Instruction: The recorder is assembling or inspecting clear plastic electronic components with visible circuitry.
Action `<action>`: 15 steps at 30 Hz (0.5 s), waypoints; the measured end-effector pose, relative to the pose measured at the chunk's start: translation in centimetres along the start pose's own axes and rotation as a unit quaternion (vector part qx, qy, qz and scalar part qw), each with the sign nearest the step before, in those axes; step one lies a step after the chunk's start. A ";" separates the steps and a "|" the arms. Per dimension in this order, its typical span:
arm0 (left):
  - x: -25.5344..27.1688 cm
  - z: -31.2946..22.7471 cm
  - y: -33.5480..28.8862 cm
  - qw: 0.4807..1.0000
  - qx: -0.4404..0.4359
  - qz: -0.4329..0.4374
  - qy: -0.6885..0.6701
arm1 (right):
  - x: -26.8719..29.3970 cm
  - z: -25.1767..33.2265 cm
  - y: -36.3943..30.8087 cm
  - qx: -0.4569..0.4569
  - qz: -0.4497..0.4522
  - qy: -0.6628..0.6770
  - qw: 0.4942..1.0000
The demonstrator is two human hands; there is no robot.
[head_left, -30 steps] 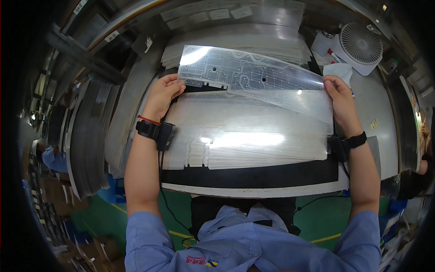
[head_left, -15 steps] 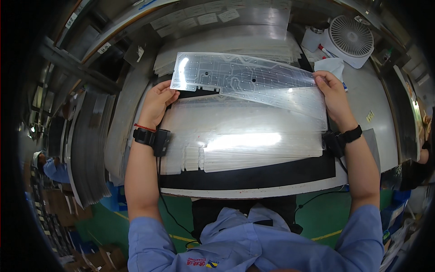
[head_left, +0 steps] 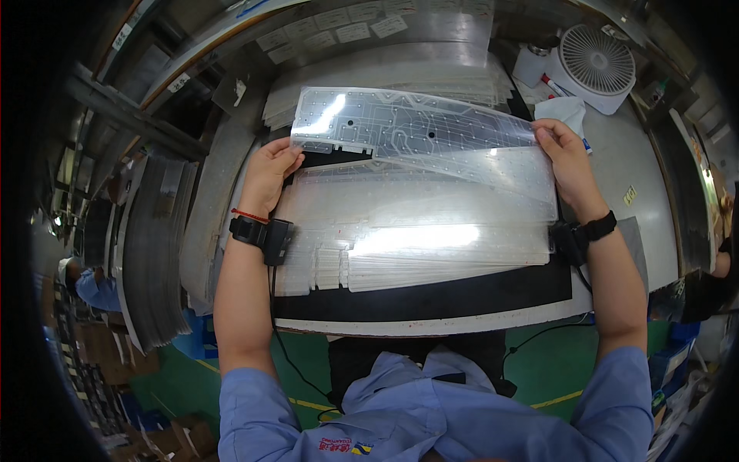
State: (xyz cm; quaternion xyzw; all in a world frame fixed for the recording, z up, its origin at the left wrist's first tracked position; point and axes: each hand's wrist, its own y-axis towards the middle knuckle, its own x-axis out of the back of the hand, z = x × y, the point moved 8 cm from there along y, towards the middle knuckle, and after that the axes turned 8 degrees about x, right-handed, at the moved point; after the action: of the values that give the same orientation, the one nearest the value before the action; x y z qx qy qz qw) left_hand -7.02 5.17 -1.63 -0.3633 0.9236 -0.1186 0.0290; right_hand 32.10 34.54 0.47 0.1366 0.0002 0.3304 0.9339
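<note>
Barely any movement since half a second back: clear sheet (head_left: 416, 127) tipped a touch, left end slightly higher, glare on it shifted; both hands about where they were. Left hand (head_left: 269, 169) pinches its lower left corner, right hand (head_left: 568, 158) pinches the right edge, thumb uppermost. Sheet is printed with fine traces, plus two black dots, and spans the gap between near stack (head_left: 443, 271) and far stack (head_left: 385, 65). Its lower right part overlaps the near stack in view; can't tell if touching.

Progress, my read: one sheet picked up, not yet set down. Plenty left in both stacks; can't tell which are finished. Near stack sits on black mat (head_left: 462, 300) on the counter (head_left: 650, 223). Farther right: fan (head_left: 596, 60), red marker (head_left: 553, 85). Grey pile (head_left: 158, 239) at left.
</note>
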 end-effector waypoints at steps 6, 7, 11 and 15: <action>0.0 -0.2 -0.3 1.000 -0.007 -0.004 0.006 | -0.2 -0.1 0.0 -0.007 0.003 0.004 1.000; 0.1 -0.3 -0.3 1.000 -0.007 -0.011 0.010 | -0.2 -0.2 0.0 -0.007 0.004 0.006 1.000; -0.3 -0.8 -0.6 0.999 -0.009 -0.003 -0.050 | -0.5 0.4 -0.3 -0.011 0.004 -0.003 1.000; -1.1 -0.8 -0.4 0.997 -0.029 0.012 0.068 | 0.1 -0.2 0.1 0.034 -0.005 -0.014 0.999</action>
State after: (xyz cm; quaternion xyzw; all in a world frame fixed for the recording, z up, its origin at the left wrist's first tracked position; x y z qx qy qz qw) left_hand -6.01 5.81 -0.83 -0.3438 0.9309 -0.1154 -0.0429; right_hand 32.07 34.78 0.28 0.1728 -0.0015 0.3236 0.9303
